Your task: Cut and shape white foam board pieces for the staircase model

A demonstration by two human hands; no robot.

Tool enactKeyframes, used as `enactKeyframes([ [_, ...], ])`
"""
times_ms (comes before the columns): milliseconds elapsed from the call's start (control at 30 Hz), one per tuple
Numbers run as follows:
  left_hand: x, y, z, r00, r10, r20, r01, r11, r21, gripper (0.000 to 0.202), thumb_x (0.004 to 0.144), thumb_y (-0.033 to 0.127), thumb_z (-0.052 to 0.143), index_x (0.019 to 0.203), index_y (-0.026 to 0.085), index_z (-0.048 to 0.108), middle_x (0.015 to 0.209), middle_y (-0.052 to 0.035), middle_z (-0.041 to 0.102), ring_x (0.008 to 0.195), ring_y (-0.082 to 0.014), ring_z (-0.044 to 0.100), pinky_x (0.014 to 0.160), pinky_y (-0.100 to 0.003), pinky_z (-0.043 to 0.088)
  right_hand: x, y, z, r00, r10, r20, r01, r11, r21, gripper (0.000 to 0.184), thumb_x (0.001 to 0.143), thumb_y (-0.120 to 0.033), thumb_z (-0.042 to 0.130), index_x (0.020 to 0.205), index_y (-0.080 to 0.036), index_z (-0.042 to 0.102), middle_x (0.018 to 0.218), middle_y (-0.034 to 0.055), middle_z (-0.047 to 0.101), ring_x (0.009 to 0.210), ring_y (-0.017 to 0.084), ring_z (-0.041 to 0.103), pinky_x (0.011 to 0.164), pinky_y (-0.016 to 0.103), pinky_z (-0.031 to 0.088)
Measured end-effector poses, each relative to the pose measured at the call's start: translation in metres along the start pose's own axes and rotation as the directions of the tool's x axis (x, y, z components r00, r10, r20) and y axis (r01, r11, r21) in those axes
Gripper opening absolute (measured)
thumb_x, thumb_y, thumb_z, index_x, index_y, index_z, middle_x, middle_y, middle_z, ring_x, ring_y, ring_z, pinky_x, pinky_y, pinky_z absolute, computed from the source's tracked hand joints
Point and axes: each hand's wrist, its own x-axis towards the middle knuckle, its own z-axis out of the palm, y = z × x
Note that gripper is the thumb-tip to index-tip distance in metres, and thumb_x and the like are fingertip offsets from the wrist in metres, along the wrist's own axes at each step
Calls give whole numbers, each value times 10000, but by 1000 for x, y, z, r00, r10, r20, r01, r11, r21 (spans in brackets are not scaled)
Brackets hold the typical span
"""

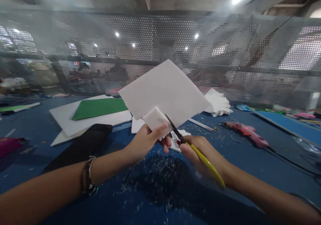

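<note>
A large white sheet (165, 87), tilted up in front of me, is held at its lower edge by my left hand (150, 136). The same hand pinches a smaller white square piece (156, 118) against it, thumb on top. My right hand (200, 151) grips scissors (207, 163) with yellow handles and dark blades. Those blades reach up over the sheet beside the small square's right edge; whether they are parted I cannot tell. Just below the hands lies a white scrap (177, 144), partly hidden by fingers.
White sheets (61, 118) and green sheets (100, 108) lie left, behind a black object (82, 143). A stack of white pieces (218, 102), a pen (202, 124), a pink glue gun (247, 133) with cord and a blue board (293, 124) are right. Perforated metal panel (140, 51) stands behind.
</note>
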Motion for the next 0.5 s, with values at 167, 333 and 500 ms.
enactKeyframes([
  [167,-1,-3,1,1000,3,-15,-3,999,48,278,776,343,456,608,129,517,484,15,542,367,-59,502,427,-185,400,0,-2,0,998,43,37,-42,999,-14,375,811,-427,308,607,-162,479,520,-5,460,441,78,343,418,224,251],
  [333,-3,-4,2,1000,2,10,-2,999,43,287,773,355,467,600,132,521,507,9,549,386,-63,510,456,-194,422,1,-2,-3,999,0,49,-1,1000,27,373,808,-427,349,645,-163,558,529,1,501,444,84,378,432,224,273],
  [500,-5,-4,6,1000,-18,17,19,999,-43,278,771,367,480,622,135,515,503,15,546,391,-65,510,442,-190,418,0,-3,-5,999,8,37,-9,999,42,337,807,-382,382,679,-162,603,558,8,545,474,94,426,448,213,292],
])
